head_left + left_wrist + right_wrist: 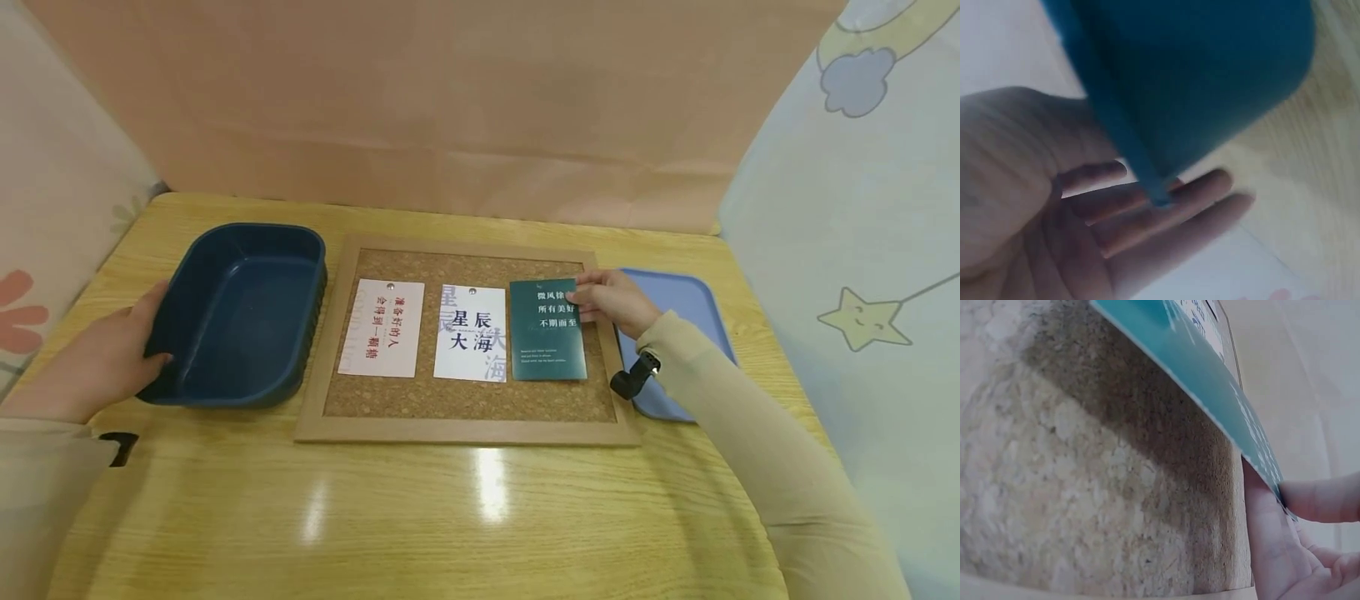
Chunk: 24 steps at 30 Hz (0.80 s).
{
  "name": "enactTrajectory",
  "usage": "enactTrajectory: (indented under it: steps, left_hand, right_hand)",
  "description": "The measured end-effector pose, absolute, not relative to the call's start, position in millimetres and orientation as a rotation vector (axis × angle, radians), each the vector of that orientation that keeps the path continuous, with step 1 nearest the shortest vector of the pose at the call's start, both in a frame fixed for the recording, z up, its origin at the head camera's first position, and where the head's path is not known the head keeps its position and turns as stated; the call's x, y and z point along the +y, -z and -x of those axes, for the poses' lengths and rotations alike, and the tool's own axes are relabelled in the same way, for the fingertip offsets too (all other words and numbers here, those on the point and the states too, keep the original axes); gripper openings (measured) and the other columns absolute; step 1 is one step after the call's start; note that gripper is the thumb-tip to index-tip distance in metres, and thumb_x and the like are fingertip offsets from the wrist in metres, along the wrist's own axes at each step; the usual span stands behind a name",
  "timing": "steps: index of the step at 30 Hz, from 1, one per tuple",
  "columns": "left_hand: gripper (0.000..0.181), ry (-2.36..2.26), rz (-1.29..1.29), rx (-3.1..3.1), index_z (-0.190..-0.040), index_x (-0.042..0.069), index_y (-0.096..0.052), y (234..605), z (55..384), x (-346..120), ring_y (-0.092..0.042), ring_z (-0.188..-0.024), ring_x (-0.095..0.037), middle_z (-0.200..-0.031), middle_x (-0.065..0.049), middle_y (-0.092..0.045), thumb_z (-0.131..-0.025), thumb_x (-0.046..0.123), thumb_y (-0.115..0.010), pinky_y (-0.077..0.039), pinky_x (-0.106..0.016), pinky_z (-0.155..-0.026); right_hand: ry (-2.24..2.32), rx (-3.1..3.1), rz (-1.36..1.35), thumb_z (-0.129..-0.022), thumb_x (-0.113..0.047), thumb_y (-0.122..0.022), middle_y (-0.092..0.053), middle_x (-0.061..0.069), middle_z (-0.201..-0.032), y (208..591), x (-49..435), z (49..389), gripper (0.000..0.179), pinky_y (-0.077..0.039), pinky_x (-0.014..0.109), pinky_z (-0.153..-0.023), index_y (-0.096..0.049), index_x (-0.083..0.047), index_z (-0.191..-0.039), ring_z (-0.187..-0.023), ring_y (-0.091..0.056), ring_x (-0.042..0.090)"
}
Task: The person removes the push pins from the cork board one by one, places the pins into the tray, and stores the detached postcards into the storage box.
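Note:
My left hand (123, 354) holds the near-left side of a deep dark blue plastic basin (225, 329). In the left wrist view the fingers (1166, 219) lie outside its rim. My right hand (618, 304) pinches the right edge of a dark green card (547, 350) with white lettering, thumb on its face and a finger behind. As the right wrist view shows, the card stands partly off the cork and casts a shadow. Left of it on the framed cork board (465, 404) are a white card (457, 358) and a pale pink card (367, 333), each with a pin at its top.
A light blue tray (678, 292) lies right of the board, partly behind my right hand and forearm. The wooden table (397, 517) extends toward me. A brown backdrop (450, 108) stands behind it, with patterned curtains (892, 225) at both sides.

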<state>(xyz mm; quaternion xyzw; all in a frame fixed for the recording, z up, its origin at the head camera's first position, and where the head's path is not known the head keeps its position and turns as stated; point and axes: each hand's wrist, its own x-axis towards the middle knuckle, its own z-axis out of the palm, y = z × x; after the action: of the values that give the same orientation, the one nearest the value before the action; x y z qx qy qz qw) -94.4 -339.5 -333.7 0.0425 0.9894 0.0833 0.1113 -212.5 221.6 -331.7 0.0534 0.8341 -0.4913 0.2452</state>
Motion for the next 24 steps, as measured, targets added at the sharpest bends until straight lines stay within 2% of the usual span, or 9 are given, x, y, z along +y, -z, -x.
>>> enactTrajectory:
  steps: [3,6,10,17,24]
  left_hand:
    - [0.094,-0.256,-0.124,2.878,-0.143,-0.019,0.007,335.2,95.2,-343.9,-0.052,-0.095,-0.061,-0.114,-0.051,-0.046,-0.083,0.0,-0.063,-0.047,-0.06,-0.074]
    - [0.093,-0.302,-0.076,2.85,-0.143,-0.02,0.005,336.7,96.2,-347.4,-0.053,-0.092,-0.061,-0.117,-0.051,-0.045,-0.083,0.001,-0.063,-0.048,-0.059,-0.07]
    - [0.091,-0.331,-0.035,2.847,-0.143,-0.021,-0.001,337.7,97.6,-349.7,-0.051,-0.094,-0.063,-0.122,-0.053,-0.035,-0.081,0.001,-0.065,-0.047,-0.062,-0.071]
    - [0.087,-0.34,-0.038,2.873,-0.141,-0.024,-0.008,334.1,98.2,-348.4,-0.054,-0.086,-0.06,-0.119,-0.052,-0.039,-0.079,0.0,-0.065,-0.049,-0.057,-0.066]
    - [0.083,-0.307,-0.06,2.909,-0.139,-0.025,-0.013,330.9,97.6,-344.3,-0.053,-0.091,-0.061,-0.118,-0.053,-0.038,-0.078,-0.002,-0.065,-0.051,-0.055,-0.066]
  right_hand:
    - [1.335,2.277,-0.138,-0.096,-0.013,-0.055,-0.049,0.01,-0.114,332.4,221.6,211.9,0.06,-0.052,0.023,-0.082,-0.028,0.005,-0.146,-0.085,-0.054,0.012]
    - [1.339,2.282,-0.138,-0.096,-0.014,-0.055,-0.049,0.01,-0.115,332.6,221.2,211.8,0.06,-0.052,0.023,-0.083,-0.028,0.004,-0.146,-0.087,-0.054,0.013]
    - [1.343,2.284,-0.137,-0.096,-0.014,-0.054,-0.05,0.011,-0.115,332.5,221.1,211.9,0.059,-0.052,0.022,-0.082,-0.029,0.004,-0.146,-0.087,-0.054,0.013]
    - [1.357,2.277,-0.13,-0.096,-0.013,-0.055,-0.051,0.011,-0.114,332.3,219.4,211.5,0.058,-0.052,0.023,-0.082,-0.03,0.004,-0.145,-0.086,-0.055,0.013]
    - [1.391,2.286,-0.126,-0.095,-0.014,-0.056,-0.053,0.003,-0.102,326.3,212.0,212.7,0.058,-0.052,0.021,-0.077,-0.031,0.004,-0.145,-0.077,-0.055,0.009]
